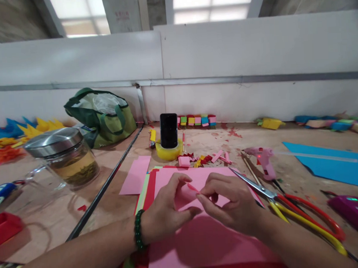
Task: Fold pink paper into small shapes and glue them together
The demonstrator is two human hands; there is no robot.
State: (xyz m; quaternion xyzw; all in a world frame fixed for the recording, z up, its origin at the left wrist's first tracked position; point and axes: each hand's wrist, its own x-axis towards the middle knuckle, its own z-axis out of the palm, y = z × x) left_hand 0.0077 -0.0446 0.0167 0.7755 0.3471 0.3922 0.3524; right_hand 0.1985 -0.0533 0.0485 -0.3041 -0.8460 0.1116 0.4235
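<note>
My left hand (168, 210), with a dark green bead bracelet on its wrist, curls its thumb and fingers around a small pink paper piece (184, 197). At the top of that piece shows a small red paper piece (193, 187). My right hand (230, 199) pinches at the red piece's near end, its thumb and index fingertips pressed together. The exact contact between fingertips and paper is partly hidden. Both hands are just above a pink sheet (197, 249), which lies on a stack of red and green sheets.
Large scissors (269, 193) lie beside my right arm, near a pink glue gun (262, 159). Small folded papers (203, 160) lie behind the stack. A phone (169, 130) stands in a yellow tape roll (169, 151). A glass tea jar (75, 163) and green bag (112, 121) are left.
</note>
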